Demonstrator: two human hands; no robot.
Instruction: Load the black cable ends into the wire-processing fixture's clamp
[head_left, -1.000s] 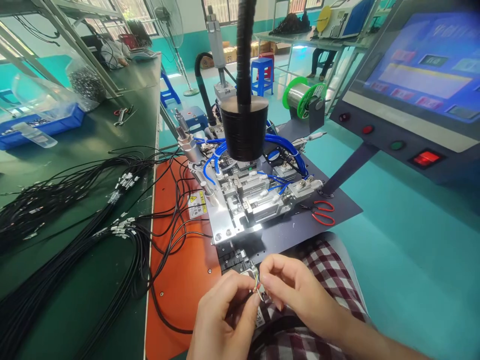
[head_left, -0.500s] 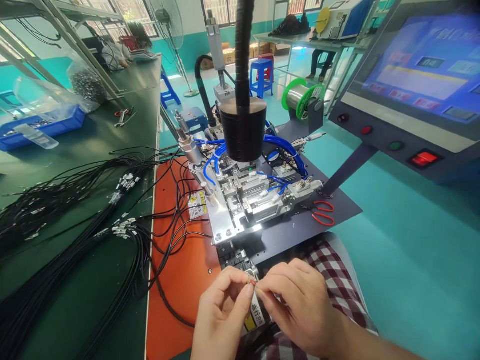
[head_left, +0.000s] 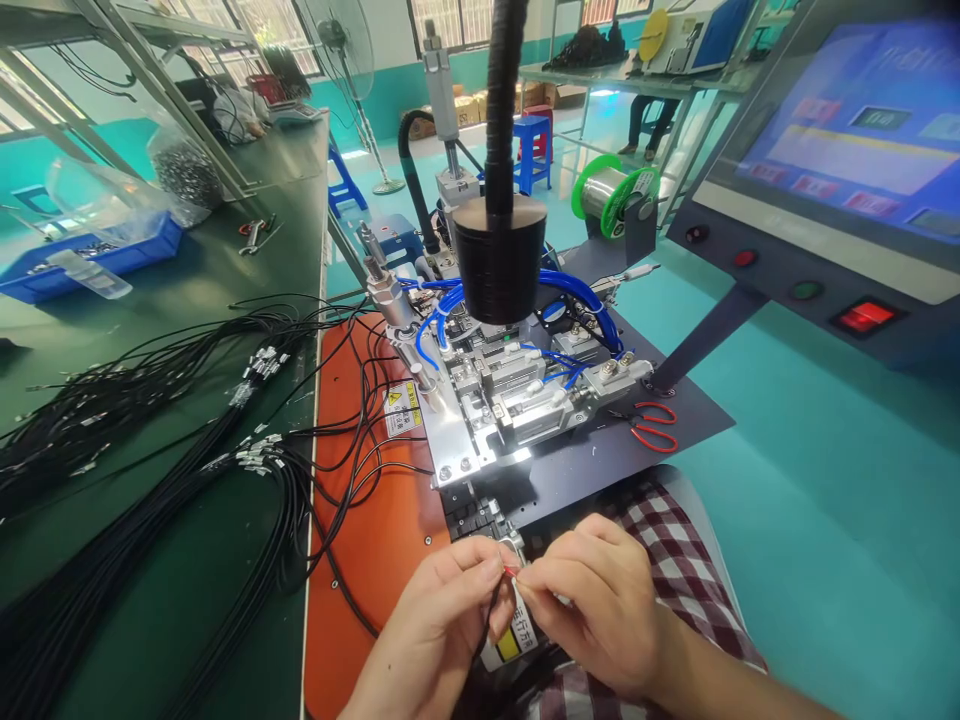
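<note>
Fingers (head_left: 486,575) of the person's left hand (head_left: 442,612) are pinched, thumb against forefinger, on a short, thin red wire (head_left: 511,571). Thumb and forefinger of the right hand (head_left: 600,600) are likewise brought together at the wire's other end, gripping its tip; the exact contact is too small to verify. Both hands are nearly touching, with the wire in the narrow gap between them. A black round-jacketed cable (head_left: 487,625) runs down from the left fingertips, alongside that hand. Below the wire, partly covered by the hands, is a white and yellow printed label (head_left: 517,636). Beyond the hands stands a silver metal fixture (head_left: 525,400) with bright blue flexible tubes (head_left: 592,300) looped over it. Above it hangs a black tapered cylinder (head_left: 501,260) on a ribbed black stem. Red-handled pliers (head_left: 655,427) lie on the dark grey base plate (head_left: 622,465), to the right of the fixture. At left, an orange flat panel (head_left: 375,570) is crossed by several black cables, which continue to large bundles of black cables with whitish ends (head_left: 262,450) on the dark green bench top (head_left: 180,560). To the right stands a grey control console with a lit blue screen (head_left: 862,140); its characters are blurred. Behind the fixture is a green-flanged spool of silvery wire (head_left: 607,190).
</note>
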